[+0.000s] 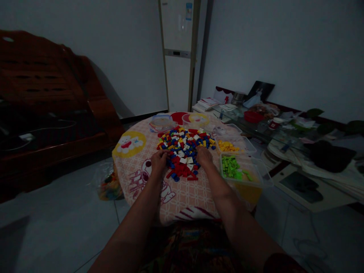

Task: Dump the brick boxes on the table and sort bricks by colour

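Observation:
A heap of toy building bricks [182, 146] in red, blue, white and yellow lies on the round table. At its left edge is my left hand [159, 161], its thumb and fingers drawn together against the bricks; what they grip, if anything, is too small to make out. My right hand [204, 155] reaches the heap's right edge with curled fingers, partly hidden by the hand itself. Red bricks [182, 170] have spread toward me between both hands. To the right, a clear plastic box [241, 182] contains light green bricks [231, 167]. Behind it, another clear box [250, 146] contains yellow bricks [227, 146].
Clear containers [162, 123] stand along the table's back edge. A patterned cloth [196, 197] covers the table. A plastic bag [109, 185] with colourful contents is on the floor at left. A wooden bench [51, 94] stands left, a cluttered glass table [241, 115] right.

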Motion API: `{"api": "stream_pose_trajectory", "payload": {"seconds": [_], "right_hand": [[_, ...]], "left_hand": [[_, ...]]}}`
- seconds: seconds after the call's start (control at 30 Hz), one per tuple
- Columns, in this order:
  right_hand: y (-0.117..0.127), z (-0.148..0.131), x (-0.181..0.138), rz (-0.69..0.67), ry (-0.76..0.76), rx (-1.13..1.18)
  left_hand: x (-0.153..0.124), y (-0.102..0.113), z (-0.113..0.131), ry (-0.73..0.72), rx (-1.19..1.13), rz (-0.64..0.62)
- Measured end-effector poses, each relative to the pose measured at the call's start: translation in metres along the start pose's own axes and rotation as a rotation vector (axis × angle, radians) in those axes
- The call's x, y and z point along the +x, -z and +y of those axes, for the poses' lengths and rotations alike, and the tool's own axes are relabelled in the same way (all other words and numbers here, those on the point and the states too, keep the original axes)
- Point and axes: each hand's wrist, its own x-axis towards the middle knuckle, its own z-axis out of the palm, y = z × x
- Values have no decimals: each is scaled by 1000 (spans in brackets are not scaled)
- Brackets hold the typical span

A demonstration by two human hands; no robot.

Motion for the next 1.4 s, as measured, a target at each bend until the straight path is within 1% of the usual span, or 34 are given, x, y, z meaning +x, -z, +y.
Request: {"api": "stream_pose_trajectory", "payload": {"seconds": [0.23, 0.43, 0.67, 0.9, 1.07, 1.2, 1.3, 1.4], "right_hand": [[-2, 0, 3, -5, -147, 34], [-2, -2, 7, -14, -156, 49], [4, -11, 5, -7, -245, 72], [4, -6, -7, 45, -217, 115], [7, 1, -24, 89, -204, 178], [13, 5, -39, 91, -220, 262], [21, 11, -47, 151, -202, 317], [35, 25, -54, 243, -201, 304]], "left_hand": [[2, -3, -7, -3, -48, 10], [5, -4, -13, 5, -55, 10], [3, -2, -10, -2, -44, 0], [2, -1, -4, -8, -20, 1], [0, -1, 0, 0, -12, 3], [1, 0, -2, -1, 8, 4], [3, 0, -5, -20, 29, -1], [4, 0, -8, -28, 42, -3]]}}
